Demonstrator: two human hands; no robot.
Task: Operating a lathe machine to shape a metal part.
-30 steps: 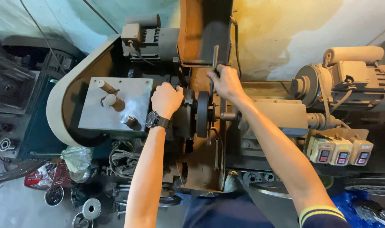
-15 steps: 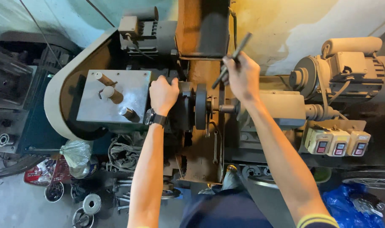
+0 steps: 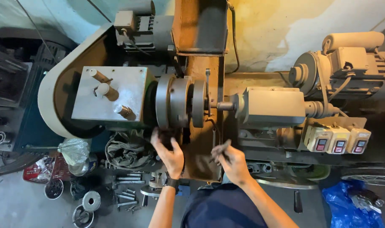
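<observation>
The big lathe-like machine stood before me, its round metal chuck at the middle, just above my hands. My left hand was raised under the chuck, fingers spread and loose, holding nothing. My right hand was half curled near the machine's front; whether it pinched something I cannot tell, it was blurred.

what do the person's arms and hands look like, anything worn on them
Both forearms are bare, with no sleeves in view and no gloves. The left hand has a dark wristwatch strapped at the wrist. The right hand wears nothing that shows; it is slightly blurred.
</observation>
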